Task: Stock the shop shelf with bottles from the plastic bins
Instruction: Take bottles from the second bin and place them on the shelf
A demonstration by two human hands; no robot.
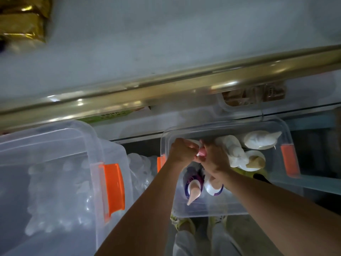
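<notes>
Head camera looks steeply down, close over a clear bin (217,212), somewhat blurred.

Clear bin (206,207) showing orange latches (290,160), purple-and-white bottles (193,183) lying under the hands, gold packet (22,17) gleaming far beyond them

Gold foil packets (22,19) lie top left — pale trousers (191,241) and yellowish shoes (181,223) below.
</notes>
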